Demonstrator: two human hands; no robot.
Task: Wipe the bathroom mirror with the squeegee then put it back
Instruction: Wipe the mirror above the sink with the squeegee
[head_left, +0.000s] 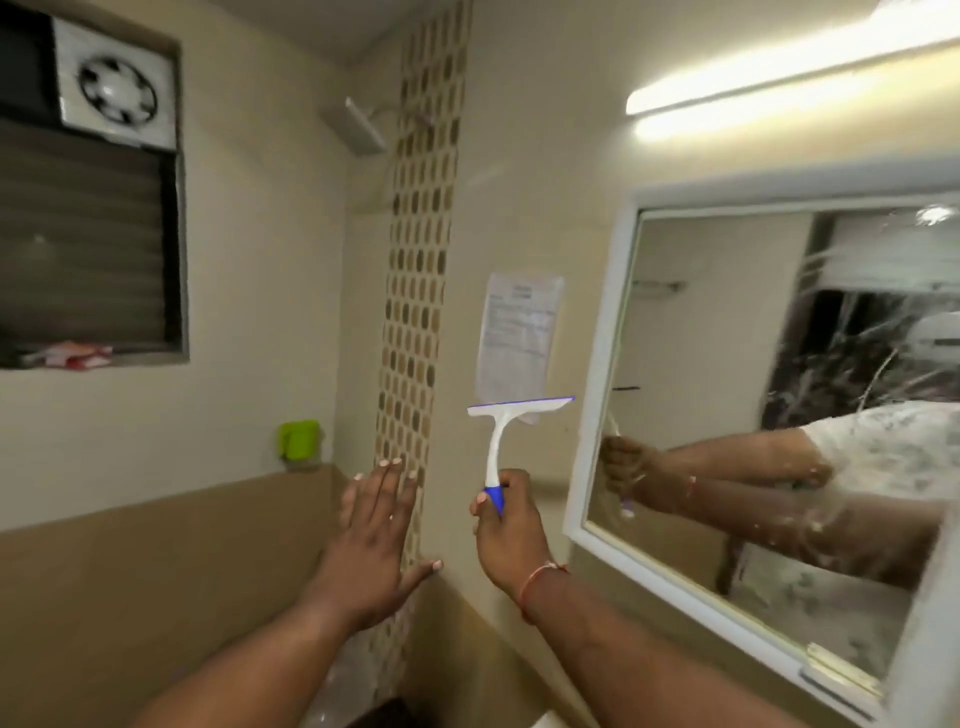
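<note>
Glossy white plastic squeegee (497, 441) w/ blue grip; mirror (717, 364) glass streaky.

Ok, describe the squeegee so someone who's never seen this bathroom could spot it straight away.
Start at the white-framed mirror on the right wall; just left of its frame a paper notice hangs. The squeegee stands upright before that notice's lower edge, its handle held by the right hand. It is the only tool there: a white T-shape with a thin blue blade edge.

Right hand (506, 525): reddish wrist thread (539, 576), perhaps a bracelet.
</note>
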